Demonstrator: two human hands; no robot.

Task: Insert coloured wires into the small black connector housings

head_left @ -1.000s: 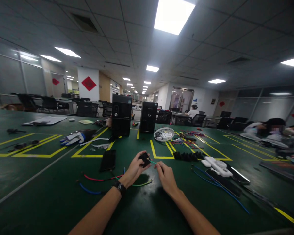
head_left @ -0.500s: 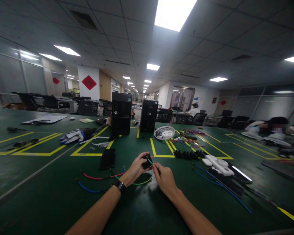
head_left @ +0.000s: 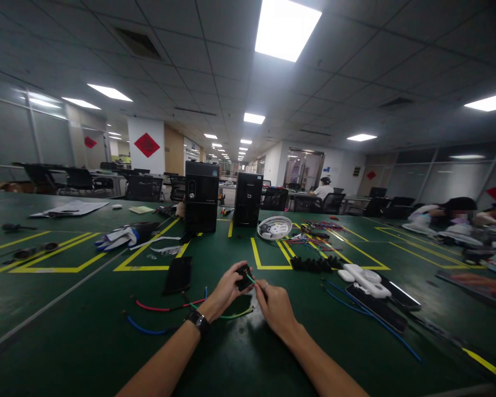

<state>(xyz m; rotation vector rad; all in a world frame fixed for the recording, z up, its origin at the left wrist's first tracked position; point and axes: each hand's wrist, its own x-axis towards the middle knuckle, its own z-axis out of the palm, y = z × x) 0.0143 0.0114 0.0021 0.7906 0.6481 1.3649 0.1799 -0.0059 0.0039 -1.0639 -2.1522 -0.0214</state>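
My left hand (head_left: 226, 289) is closed round a small black connector block (head_left: 244, 277), held just above the green table (head_left: 86, 342). My right hand (head_left: 275, 306) pinches a thin green wire (head_left: 252, 281) whose end meets the block. The hands sit close together, nearly touching. A black watch (head_left: 199, 321) is on my left wrist. Under the hands a yellow-green wire (head_left: 231, 316) lies on the table, with a red wire (head_left: 157, 307) and a blue wire (head_left: 144, 330) to the left.
A black phone (head_left: 178, 274) lies left of my hands. Two black computer towers (head_left: 201, 196) stand behind, beside a white fan grille (head_left: 275, 227). White parts (head_left: 366, 275), blue cables and black connectors (head_left: 314, 263) lie right. People sit at the far right (head_left: 458, 218).
My hands have drawn closer together, and the wire end has come up to the block. The view has shifted slightly.
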